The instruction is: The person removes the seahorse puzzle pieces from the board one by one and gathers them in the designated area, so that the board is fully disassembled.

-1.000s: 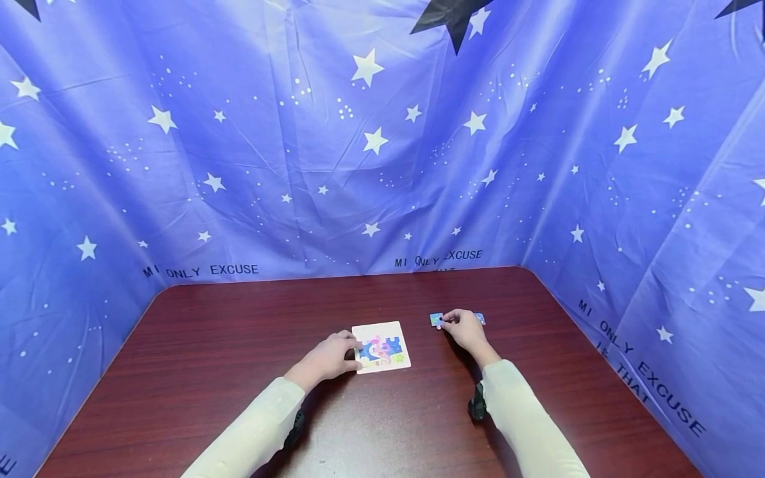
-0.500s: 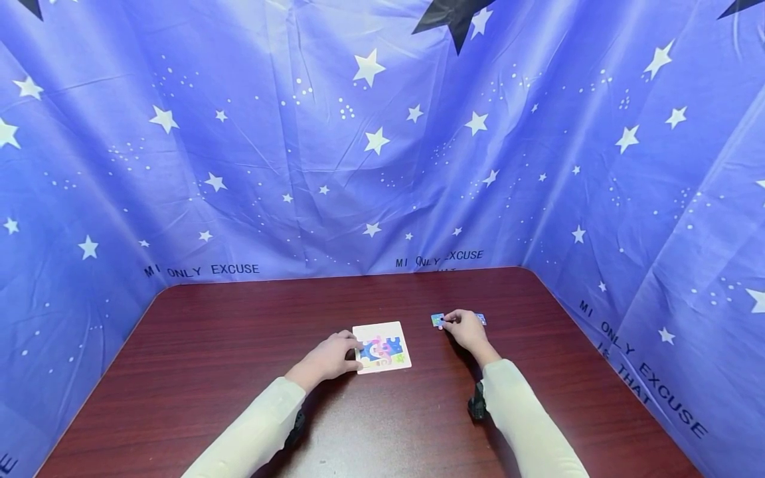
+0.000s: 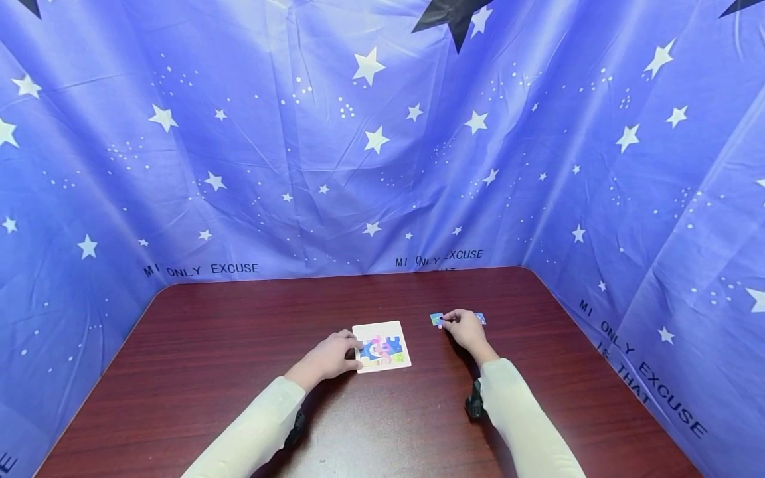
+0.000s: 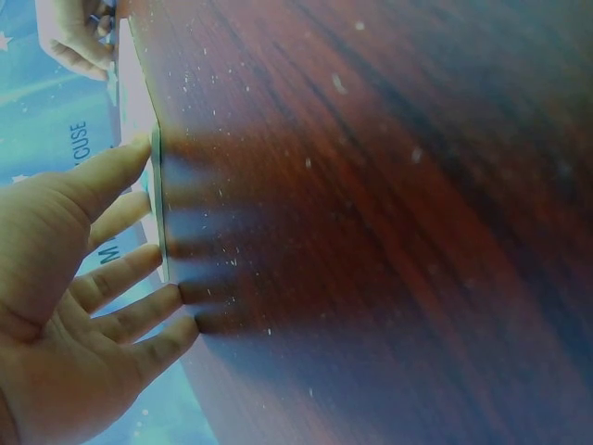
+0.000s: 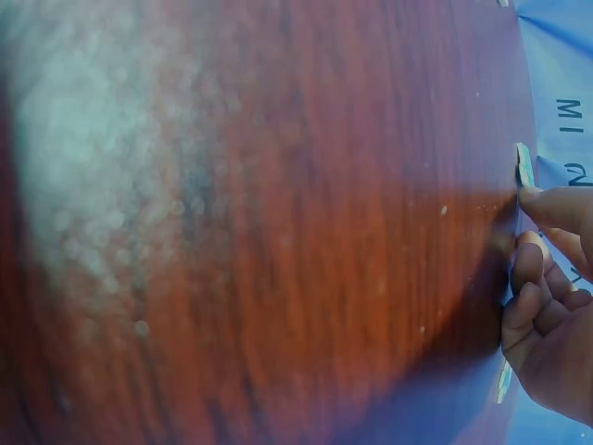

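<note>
A white-bordered jigsaw board (image 3: 376,328), partly filled with blue, pink and green picture pieces, lies flat on the table. My left hand (image 3: 327,358) rests at its left side; the left wrist view shows the thumb and fairly straight fingers (image 4: 125,269) touching the board's edge (image 4: 157,176). To the right of the board, my right hand (image 3: 466,328) pinches a blue-green puzzle piece (image 3: 437,320) at tabletop level. Another blue puzzle piece (image 3: 481,318) shows just beyond that hand's right side, partly hidden by it. In the right wrist view, the other fingers are curled under the palm (image 5: 556,343).
The dark red wooden table (image 3: 239,318) has rounded far corners. Behind and to both sides hangs a blue curtain (image 3: 269,166) with white stars and printed words. A dark wrist camera (image 3: 476,401) sits under the right sleeve.
Both hands stay almost where they were. The right forearm has shifted very slightly left; the pinched piece and the board look unmoved.
</note>
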`<state>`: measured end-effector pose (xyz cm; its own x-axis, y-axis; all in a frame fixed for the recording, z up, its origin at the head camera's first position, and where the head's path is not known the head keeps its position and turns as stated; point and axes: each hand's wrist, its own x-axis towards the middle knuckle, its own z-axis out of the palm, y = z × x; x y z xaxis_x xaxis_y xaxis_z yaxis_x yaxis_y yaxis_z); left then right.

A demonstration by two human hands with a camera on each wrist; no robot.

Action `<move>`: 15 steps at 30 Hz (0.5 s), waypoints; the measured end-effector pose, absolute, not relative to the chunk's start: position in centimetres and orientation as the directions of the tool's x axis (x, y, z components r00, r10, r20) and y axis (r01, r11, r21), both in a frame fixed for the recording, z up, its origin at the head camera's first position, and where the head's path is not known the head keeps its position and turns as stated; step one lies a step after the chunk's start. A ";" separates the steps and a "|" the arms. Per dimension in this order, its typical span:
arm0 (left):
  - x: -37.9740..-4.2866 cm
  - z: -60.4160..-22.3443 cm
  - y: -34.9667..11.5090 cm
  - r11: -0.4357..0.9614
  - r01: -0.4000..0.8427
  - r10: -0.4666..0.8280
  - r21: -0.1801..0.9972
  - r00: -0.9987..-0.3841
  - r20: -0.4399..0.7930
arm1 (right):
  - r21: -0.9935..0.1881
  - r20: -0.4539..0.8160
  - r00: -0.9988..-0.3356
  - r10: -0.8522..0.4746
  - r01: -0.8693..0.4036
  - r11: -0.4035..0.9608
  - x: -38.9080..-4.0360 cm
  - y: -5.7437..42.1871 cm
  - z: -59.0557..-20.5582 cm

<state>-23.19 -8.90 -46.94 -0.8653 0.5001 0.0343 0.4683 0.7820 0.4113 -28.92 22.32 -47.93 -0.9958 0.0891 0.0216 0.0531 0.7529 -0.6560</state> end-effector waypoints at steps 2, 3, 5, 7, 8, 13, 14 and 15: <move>-23.2 -46.9 -8.9 0.782 0.468 0.499 0.413 -0.866 0.037 | -0.658 0.018 -0.996 0.092 0.058 0.751 -28.9 22.3 -47.9; -23.2 -46.9 -8.9 0.781 0.468 0.499 0.414 -0.866 0.038 | -0.658 0.015 -0.995 0.094 0.060 0.751 -28.9 22.3 -47.9; -23.2 -46.9 -8.9 0.779 0.471 0.501 0.415 -0.865 0.042 | -0.658 0.012 -0.995 0.095 0.063 0.751 -29.0 22.3 -48.0; -23.2 -46.9 -8.9 0.777 0.474 0.502 0.414 -0.864 0.046 | -0.659 0.009 -0.995 0.096 0.066 0.750 -29.0 22.3 -48.0; -23.2 -46.9 -8.9 0.777 0.474 0.502 0.414 -0.863 0.047 | -0.659 0.008 -0.995 0.097 0.068 0.749 -29.0 22.3 -48.0; -23.1 -46.9 -8.9 0.774 0.480 0.506 0.412 -0.861 0.052 | -0.654 0.015 -0.996 0.089 0.058 0.754 -28.9 22.4 -47.9; -23.1 -46.8 -8.9 0.774 0.480 0.506 0.413 -0.861 0.052 | -0.652 0.018 -0.996 0.087 0.054 0.756 -29.0 22.4 -47.9; -23.2 -46.8 -8.9 0.774 0.480 0.506 0.413 -0.861 0.052 | -0.650 0.021 -0.996 0.085 0.051 0.759 -29.0 22.4 -48.0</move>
